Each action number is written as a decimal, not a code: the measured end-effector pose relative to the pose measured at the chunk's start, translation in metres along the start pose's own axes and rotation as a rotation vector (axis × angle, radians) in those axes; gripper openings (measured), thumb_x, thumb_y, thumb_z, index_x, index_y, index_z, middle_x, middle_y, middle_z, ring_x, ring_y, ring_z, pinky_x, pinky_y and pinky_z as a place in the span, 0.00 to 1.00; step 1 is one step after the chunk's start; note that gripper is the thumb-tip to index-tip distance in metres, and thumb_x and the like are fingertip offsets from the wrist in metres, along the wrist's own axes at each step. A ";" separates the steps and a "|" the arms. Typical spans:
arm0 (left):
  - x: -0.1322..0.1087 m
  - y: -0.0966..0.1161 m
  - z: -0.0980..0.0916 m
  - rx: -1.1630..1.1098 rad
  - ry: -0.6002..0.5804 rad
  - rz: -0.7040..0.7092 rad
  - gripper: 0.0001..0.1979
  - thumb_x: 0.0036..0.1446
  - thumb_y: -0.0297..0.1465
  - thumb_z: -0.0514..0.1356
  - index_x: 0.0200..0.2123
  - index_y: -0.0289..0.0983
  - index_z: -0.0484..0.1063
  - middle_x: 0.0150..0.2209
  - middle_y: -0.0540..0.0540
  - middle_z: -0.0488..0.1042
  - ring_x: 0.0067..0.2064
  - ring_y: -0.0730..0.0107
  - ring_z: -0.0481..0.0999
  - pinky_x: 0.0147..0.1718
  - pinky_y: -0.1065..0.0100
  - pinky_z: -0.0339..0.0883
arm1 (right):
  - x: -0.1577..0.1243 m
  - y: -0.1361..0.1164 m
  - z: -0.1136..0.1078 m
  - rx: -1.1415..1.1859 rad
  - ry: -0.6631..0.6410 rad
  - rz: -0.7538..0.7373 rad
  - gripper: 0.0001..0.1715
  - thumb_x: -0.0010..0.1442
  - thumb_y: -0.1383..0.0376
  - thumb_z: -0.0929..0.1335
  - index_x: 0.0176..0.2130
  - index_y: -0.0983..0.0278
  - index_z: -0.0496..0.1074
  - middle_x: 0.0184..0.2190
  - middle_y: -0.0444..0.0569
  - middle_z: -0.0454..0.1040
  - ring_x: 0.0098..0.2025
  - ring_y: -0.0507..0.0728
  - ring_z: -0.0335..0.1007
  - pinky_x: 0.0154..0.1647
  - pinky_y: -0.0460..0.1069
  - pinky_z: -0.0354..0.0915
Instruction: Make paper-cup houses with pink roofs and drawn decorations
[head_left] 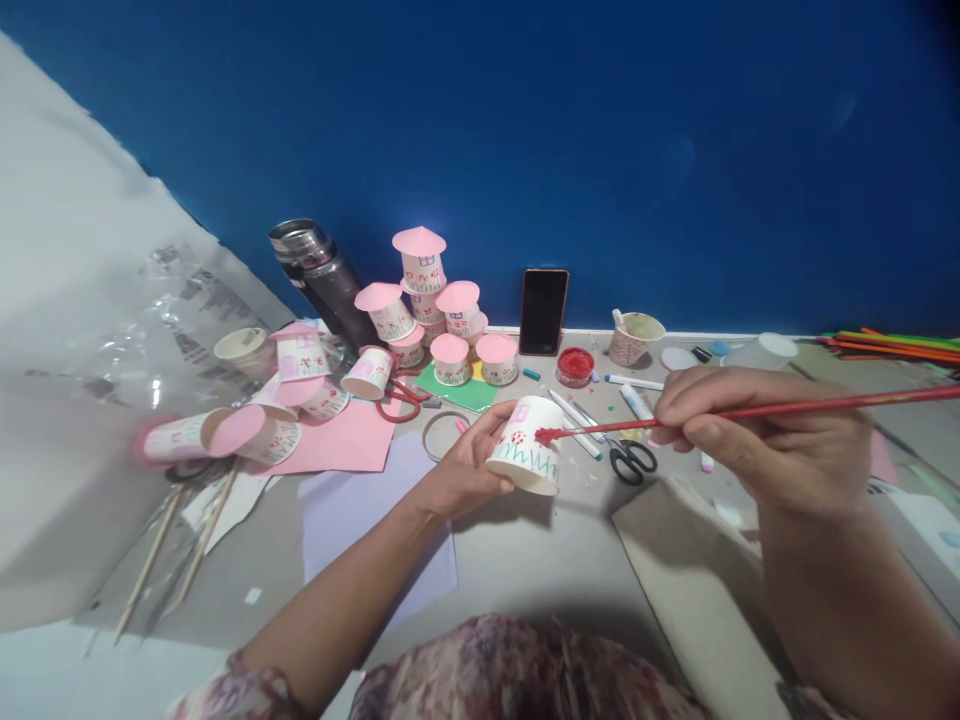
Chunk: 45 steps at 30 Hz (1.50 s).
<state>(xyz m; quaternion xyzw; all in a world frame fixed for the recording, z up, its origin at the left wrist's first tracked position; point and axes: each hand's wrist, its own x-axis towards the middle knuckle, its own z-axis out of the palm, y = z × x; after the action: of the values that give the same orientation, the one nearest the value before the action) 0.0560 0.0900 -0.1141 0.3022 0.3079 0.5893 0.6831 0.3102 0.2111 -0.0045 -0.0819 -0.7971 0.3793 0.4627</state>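
Note:
My left hand (463, 465) is closed around an upside-down white paper cup (526, 445) decorated with green grass lines, red flowers and a small pink window. My right hand (757, 430) pinches a long red paintbrush (750, 411). Its red-tipped bristles touch the cup's side near the flowers. Both hands hover above the grey work surface.
Paper-cup houses with pink roofs (435, 310) are stacked at the back, others lie at the left (225, 432). A steel flask (322, 275), phone (544, 310), red paint lid (575, 366), black scissors (632, 460), markers (637, 400), pink paper (337, 440) and wooden skewers (150, 560) lie around.

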 end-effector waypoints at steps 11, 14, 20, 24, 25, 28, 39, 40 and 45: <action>0.001 -0.001 -0.002 0.014 0.013 0.020 0.48 0.36 0.26 0.80 0.63 0.43 0.71 0.58 0.37 0.79 0.52 0.50 0.82 0.48 0.61 0.74 | 0.000 0.000 0.000 0.005 0.004 0.016 0.06 0.65 0.68 0.73 0.39 0.58 0.84 0.27 0.48 0.81 0.27 0.59 0.75 0.26 0.54 0.71; 0.001 -0.001 -0.002 0.025 0.021 0.019 0.48 0.36 0.26 0.80 0.63 0.43 0.71 0.58 0.37 0.79 0.52 0.50 0.83 0.48 0.61 0.74 | 0.000 0.000 0.000 0.006 -0.013 0.025 0.06 0.64 0.69 0.74 0.38 0.59 0.84 0.27 0.48 0.81 0.27 0.59 0.76 0.27 0.54 0.72; 0.000 -0.002 -0.002 0.017 0.046 0.023 0.50 0.34 0.28 0.82 0.63 0.43 0.71 0.60 0.37 0.77 0.55 0.47 0.81 0.51 0.57 0.73 | -0.002 -0.001 -0.003 -0.009 0.043 0.021 0.07 0.64 0.68 0.73 0.39 0.57 0.84 0.25 0.47 0.80 0.26 0.60 0.75 0.22 0.54 0.70; -0.001 -0.002 -0.002 0.008 0.066 0.015 0.51 0.34 0.27 0.82 0.64 0.43 0.69 0.59 0.36 0.78 0.54 0.47 0.81 0.51 0.57 0.74 | -0.001 0.000 -0.004 -0.006 -0.006 0.007 0.08 0.64 0.71 0.73 0.38 0.60 0.83 0.27 0.48 0.80 0.27 0.58 0.76 0.24 0.53 0.70; -0.001 -0.001 -0.002 0.007 0.069 0.012 0.52 0.33 0.27 0.82 0.64 0.42 0.69 0.59 0.36 0.78 0.54 0.47 0.81 0.51 0.57 0.74 | -0.001 0.000 -0.005 -0.009 -0.019 0.003 0.08 0.63 0.72 0.73 0.38 0.61 0.83 0.27 0.49 0.81 0.27 0.58 0.76 0.25 0.53 0.70; -0.001 -0.001 -0.003 0.005 0.079 -0.003 0.53 0.33 0.26 0.82 0.65 0.42 0.69 0.58 0.35 0.79 0.54 0.47 0.81 0.52 0.56 0.73 | -0.002 0.002 -0.006 -0.016 -0.024 0.003 0.09 0.64 0.73 0.72 0.39 0.61 0.83 0.28 0.48 0.80 0.28 0.57 0.76 0.26 0.52 0.70; -0.004 0.000 0.000 -0.062 0.055 -0.010 0.50 0.37 0.25 0.80 0.65 0.43 0.69 0.61 0.35 0.76 0.61 0.42 0.77 0.56 0.49 0.73 | -0.004 0.003 -0.004 -0.028 0.063 0.012 0.07 0.63 0.71 0.73 0.37 0.60 0.82 0.27 0.47 0.79 0.27 0.57 0.75 0.24 0.52 0.70; -0.004 0.000 0.001 -0.065 0.048 -0.009 0.50 0.37 0.25 0.79 0.65 0.43 0.69 0.62 0.35 0.76 0.62 0.41 0.76 0.56 0.48 0.73 | -0.004 0.003 -0.004 -0.025 0.066 0.010 0.07 0.63 0.72 0.73 0.37 0.60 0.82 0.27 0.47 0.80 0.27 0.57 0.75 0.25 0.52 0.69; -0.004 -0.001 0.001 -0.065 0.024 -0.013 0.49 0.37 0.25 0.79 0.65 0.43 0.69 0.61 0.35 0.77 0.62 0.40 0.77 0.55 0.49 0.74 | -0.003 0.003 -0.004 0.003 0.019 -0.010 0.08 0.64 0.74 0.72 0.39 0.63 0.81 0.28 0.47 0.79 0.28 0.55 0.75 0.26 0.51 0.69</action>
<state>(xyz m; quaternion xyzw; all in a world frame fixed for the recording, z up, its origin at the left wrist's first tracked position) 0.0570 0.0855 -0.1135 0.2709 0.2987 0.5981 0.6926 0.3145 0.2141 -0.0077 -0.0809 -0.7926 0.3774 0.4720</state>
